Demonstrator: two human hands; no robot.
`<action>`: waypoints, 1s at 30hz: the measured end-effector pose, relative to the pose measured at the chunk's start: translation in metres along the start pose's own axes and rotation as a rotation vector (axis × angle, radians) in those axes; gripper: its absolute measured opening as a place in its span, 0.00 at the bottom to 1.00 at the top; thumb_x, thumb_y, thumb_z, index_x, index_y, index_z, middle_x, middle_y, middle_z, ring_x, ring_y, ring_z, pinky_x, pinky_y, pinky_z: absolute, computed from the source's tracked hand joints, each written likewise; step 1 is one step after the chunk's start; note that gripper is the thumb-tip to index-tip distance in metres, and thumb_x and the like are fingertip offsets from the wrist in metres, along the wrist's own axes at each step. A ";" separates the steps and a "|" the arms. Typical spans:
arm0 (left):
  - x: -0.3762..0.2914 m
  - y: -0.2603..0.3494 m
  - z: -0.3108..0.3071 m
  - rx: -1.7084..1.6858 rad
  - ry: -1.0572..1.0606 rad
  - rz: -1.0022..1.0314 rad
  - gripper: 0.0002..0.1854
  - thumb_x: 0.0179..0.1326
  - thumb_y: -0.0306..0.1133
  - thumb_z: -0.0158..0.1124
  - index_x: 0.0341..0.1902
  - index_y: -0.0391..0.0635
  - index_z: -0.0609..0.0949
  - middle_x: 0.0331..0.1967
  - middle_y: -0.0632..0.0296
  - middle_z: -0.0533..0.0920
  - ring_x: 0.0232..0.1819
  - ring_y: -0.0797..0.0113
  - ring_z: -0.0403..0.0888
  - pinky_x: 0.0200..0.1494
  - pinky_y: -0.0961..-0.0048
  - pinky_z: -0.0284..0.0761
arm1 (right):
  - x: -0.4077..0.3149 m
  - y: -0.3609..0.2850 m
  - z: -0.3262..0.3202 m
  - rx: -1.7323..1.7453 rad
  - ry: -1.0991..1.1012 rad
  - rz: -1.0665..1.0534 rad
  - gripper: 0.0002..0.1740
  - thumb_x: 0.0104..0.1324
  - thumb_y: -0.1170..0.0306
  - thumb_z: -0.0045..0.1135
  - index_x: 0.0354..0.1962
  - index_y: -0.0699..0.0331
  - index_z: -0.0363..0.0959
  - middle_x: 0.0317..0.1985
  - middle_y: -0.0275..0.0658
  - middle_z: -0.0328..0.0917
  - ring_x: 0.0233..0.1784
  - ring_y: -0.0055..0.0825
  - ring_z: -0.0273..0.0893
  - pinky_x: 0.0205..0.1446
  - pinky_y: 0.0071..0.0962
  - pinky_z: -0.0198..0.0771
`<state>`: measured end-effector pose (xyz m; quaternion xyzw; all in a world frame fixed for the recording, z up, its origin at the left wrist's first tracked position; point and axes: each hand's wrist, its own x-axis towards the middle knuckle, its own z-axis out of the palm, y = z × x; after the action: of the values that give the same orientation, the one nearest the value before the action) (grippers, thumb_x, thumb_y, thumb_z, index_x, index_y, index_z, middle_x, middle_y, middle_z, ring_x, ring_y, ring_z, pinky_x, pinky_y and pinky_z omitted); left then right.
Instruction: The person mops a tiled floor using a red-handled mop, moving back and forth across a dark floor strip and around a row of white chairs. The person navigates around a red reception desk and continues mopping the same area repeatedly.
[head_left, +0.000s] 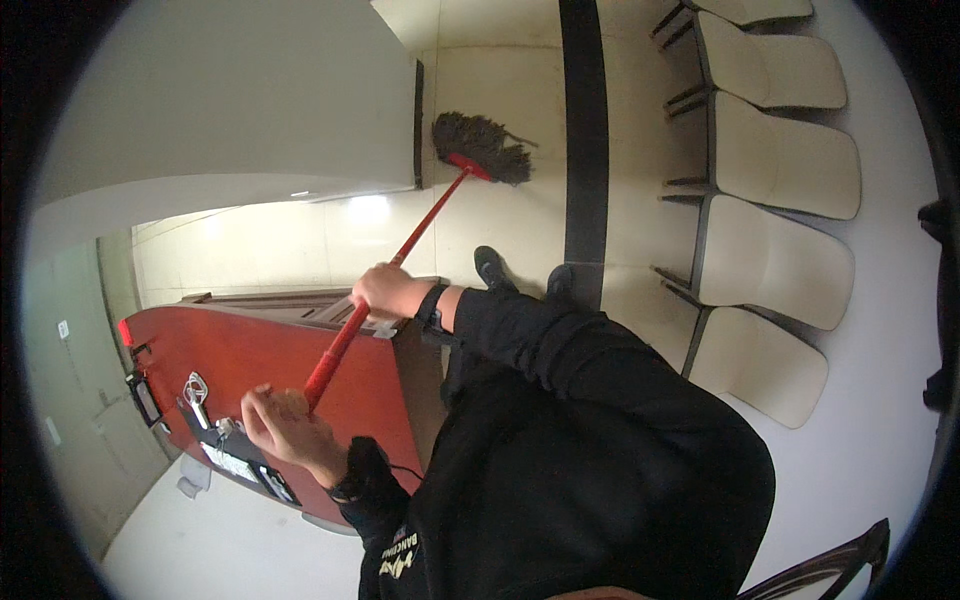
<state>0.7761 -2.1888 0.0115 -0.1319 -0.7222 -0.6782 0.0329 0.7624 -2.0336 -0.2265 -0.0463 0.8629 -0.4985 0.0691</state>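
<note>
A string mop with a red handle (429, 225) slants across the view. Its dark, shaggy mop head (487, 142) lies on the pale tiled floor (495, 217), hung from a red plastic holder (470, 166). My right hand (386, 291) is wrapped around the handle, about midway along it. At the handle's upper end is my left hand (289, 427), its fingers curled about the grip; the hand itself hides the handle's tip. Both hands are over the near side of a reddish wooden desk (360, 397).
Pale chairs (787, 161) with dark legs stand in a row on the right. A black floor strip (585, 150) runs between them and the mop. A grey wall block (300, 97) with dark skirting borders the left. The desk bears a keyboard (229, 461) and a coiled white cable (196, 390).
</note>
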 end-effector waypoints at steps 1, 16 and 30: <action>-0.002 0.004 0.010 0.043 0.029 -0.033 0.13 0.80 0.35 0.56 0.39 0.39 0.79 0.14 0.72 0.68 0.14 0.84 0.59 0.17 0.80 0.52 | -0.014 0.005 -0.008 0.036 0.113 -0.042 0.15 0.63 0.61 0.60 0.20 0.58 0.75 0.23 0.45 0.81 0.30 0.48 0.84 0.40 0.47 0.78; -0.112 -0.020 0.210 -0.174 -0.427 -0.060 0.14 0.79 0.31 0.57 0.34 0.38 0.79 0.17 0.72 0.71 0.16 0.84 0.63 0.19 0.80 0.56 | -0.250 0.134 -0.108 -0.061 0.465 0.328 0.13 0.62 0.62 0.59 0.22 0.60 0.76 0.25 0.49 0.79 0.33 0.53 0.81 0.38 0.53 0.71; -0.131 -0.127 0.069 -0.045 -0.236 -0.177 0.15 0.74 0.26 0.60 0.26 0.39 0.77 0.19 0.66 0.79 0.21 0.80 0.73 0.26 0.79 0.67 | -0.191 0.141 -0.008 -0.322 0.120 0.283 0.11 0.61 0.63 0.60 0.23 0.58 0.80 0.27 0.45 0.83 0.36 0.54 0.83 0.44 0.54 0.75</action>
<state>0.8820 -2.1456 -0.1467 -0.1472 -0.7145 -0.6742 -0.1154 0.9475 -1.9278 -0.3309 0.0946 0.9318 -0.3416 0.0784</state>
